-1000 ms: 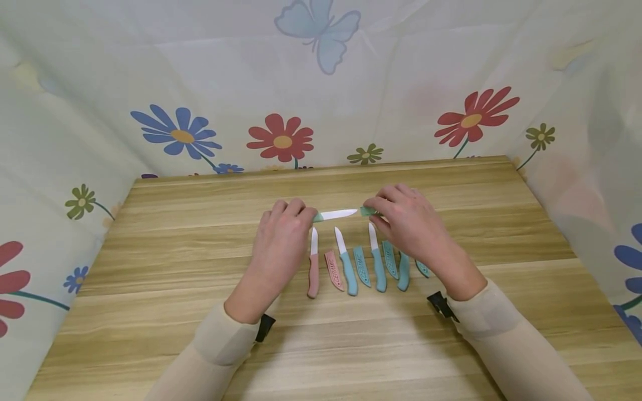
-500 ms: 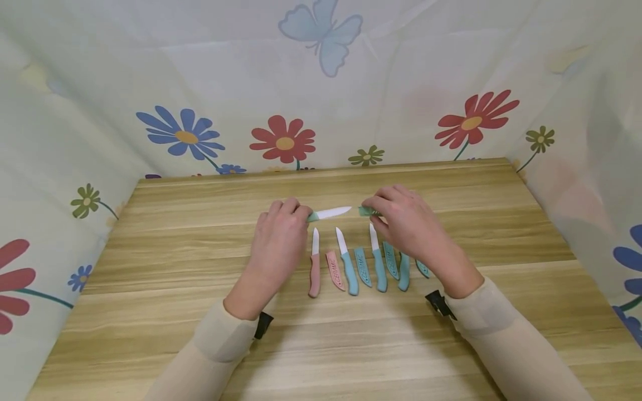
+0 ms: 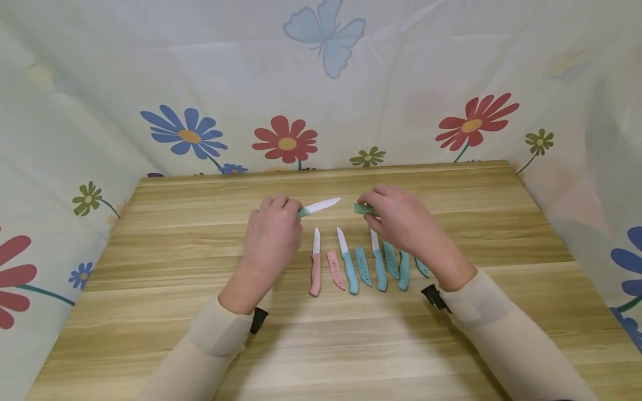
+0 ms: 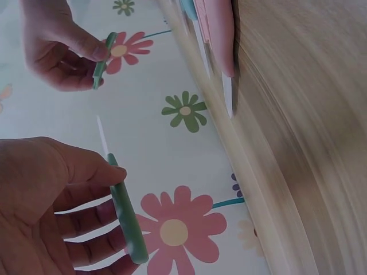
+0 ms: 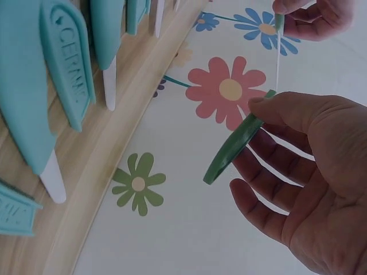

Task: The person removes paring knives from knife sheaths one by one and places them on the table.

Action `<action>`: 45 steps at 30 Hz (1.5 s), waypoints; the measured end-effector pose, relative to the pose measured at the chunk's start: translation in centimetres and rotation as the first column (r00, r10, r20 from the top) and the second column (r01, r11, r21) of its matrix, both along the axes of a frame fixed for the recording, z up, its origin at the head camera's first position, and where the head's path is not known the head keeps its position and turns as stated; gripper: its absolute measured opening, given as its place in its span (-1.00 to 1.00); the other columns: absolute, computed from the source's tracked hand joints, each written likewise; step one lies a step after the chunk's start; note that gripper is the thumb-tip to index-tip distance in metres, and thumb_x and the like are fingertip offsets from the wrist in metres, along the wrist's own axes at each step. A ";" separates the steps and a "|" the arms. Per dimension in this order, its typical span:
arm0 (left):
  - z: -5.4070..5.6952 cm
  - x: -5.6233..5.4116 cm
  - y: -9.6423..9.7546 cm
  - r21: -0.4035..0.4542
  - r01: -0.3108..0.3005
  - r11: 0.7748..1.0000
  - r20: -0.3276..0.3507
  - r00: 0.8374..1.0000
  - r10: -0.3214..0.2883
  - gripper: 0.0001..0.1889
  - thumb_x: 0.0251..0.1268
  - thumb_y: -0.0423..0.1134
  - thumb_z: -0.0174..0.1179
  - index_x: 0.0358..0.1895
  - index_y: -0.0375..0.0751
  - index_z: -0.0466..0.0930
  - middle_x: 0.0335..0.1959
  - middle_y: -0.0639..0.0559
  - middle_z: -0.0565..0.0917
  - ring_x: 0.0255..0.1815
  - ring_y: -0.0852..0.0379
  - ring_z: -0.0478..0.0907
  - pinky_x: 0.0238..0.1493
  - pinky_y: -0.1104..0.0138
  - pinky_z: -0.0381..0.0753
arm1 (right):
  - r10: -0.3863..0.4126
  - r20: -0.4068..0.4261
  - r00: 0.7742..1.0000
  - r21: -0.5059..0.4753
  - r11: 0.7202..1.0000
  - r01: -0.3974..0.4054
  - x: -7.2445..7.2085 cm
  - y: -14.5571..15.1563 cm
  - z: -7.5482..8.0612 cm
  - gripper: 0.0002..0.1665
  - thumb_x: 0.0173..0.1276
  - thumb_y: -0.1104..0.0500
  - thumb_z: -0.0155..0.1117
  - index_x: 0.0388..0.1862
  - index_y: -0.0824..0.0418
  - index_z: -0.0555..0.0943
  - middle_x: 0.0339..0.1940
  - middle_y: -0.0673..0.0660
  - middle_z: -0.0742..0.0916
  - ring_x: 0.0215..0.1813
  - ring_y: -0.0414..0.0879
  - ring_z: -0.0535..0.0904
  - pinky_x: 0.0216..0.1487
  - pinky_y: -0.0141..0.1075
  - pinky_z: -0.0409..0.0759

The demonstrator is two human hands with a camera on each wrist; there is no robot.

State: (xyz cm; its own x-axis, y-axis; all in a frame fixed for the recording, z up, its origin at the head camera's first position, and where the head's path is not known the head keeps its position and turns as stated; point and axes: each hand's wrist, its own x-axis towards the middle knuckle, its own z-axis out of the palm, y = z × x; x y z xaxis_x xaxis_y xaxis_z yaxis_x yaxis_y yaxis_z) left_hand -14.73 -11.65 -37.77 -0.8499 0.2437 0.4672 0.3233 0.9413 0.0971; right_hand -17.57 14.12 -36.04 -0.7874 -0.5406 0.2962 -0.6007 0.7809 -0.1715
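My left hand (image 3: 273, 231) pinches a green-handled knife (image 4: 129, 220) between thumb and fingers, its white blade (image 3: 323, 205) pointing right. Across a small gap, my right hand (image 3: 401, 217) pinches a green blade sheath (image 5: 238, 143) by thumb and fingertips. Knife and sheath are apart, both held above the wooden table. Below the hands lie a pink knife (image 3: 315, 267), a pink sheath (image 3: 335, 270), a blue knife (image 3: 349, 273) and a blue sheath (image 3: 363, 267) in a row. Farther right come more blue knives and sheaths, partly hidden by my right hand.
The wooden table (image 3: 175, 267) reaches back to a white curtain (image 3: 230, 67) printed with flowers and a butterfly. Bare blades of the row point toward the back edge, just in front of my hands. Black straps sit at both sleeve cuffs.
My left hand has drawn the green knife leftward, its tip tilting up, so the gap to the sheath has widened. The right hand has shifted slightly left with the sheath.
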 end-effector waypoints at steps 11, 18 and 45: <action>-0.5 0.0 -1.1 0.049 -0.054 0.997 0.056 0.997 0.051 -0.86 0.26 -0.45 0.39 -0.13 -0.37 0.75 -0.34 -0.12 0.63 -0.34 -0.09 0.55 -0.38 0.11 0.66 | -0.028 0.172 0.985 0.000 1.000 0.029 -0.7 -2.4 -0.1 -0.65 0.47 0.15 0.47 0.16 0.23 0.72 0.01 0.12 0.76 -0.06 0.01 0.68 -0.02 -0.09 0.68; -1.0 0.3 -1.9 0.089 -0.095 0.992 0.122 0.989 0.083 -0.88 0.30 -0.45 0.37 -0.16 -0.43 0.69 -0.34 -0.16 0.59 -0.34 -0.11 0.55 -0.39 0.08 0.70 | -0.007 0.308 0.951 -0.030 0.999 0.017 -0.9 -4.3 -0.6 -0.61 0.46 0.12 0.48 0.19 0.23 0.69 -0.05 0.08 0.75 -0.12 -0.05 0.67 -0.05 -0.17 0.68; -3.0 2.4 -3.5 0.201 -0.148 0.968 0.331 0.941 0.075 -0.73 0.37 -0.46 0.34 0.00 -0.50 0.49 -0.31 -0.27 0.62 -0.40 -0.12 0.61 -0.44 0.10 0.67 | -0.016 0.594 0.804 -0.108 0.989 0.099 -0.2 -11.2 -2.4 -0.57 0.49 0.13 0.42 0.24 0.29 0.61 -0.14 0.18 0.78 -0.30 -0.12 0.63 -0.24 -0.27 0.63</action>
